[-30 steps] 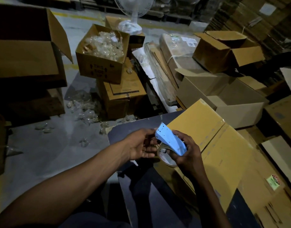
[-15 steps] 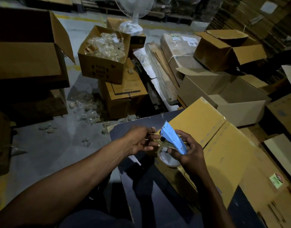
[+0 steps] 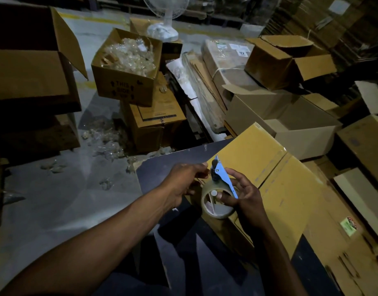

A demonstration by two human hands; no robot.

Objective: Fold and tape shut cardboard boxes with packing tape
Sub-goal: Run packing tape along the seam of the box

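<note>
A blue tape dispenser [image 3: 223, 177] with a roll of clear packing tape [image 3: 216, 204] hangs over the dark table [image 3: 173, 165]. My right hand [image 3: 245, 195] holds it, thumb through the roll's core and fingers spread behind the blue frame. My left hand [image 3: 187, 180] pinches at the dispenser's front end, where the tape's loose end is too small to make out. A flattened yellow-brown cardboard box [image 3: 275, 189] lies on the table under and right of my hands, with a taped seam across it.
An open box of clear plastic pieces [image 3: 126, 67] sits on another carton at the back. Open cartons [image 3: 290, 122] and bundled flat cardboard [image 3: 224, 67] crowd the right. A white fan [image 3: 164, 22] stands behind. Plastic scraps [image 3: 104, 142] litter the grey floor.
The dispenser has turned more upright in my right hand, so the roll faces the camera. My left hand stays at its front end. The view shifted slightly.
</note>
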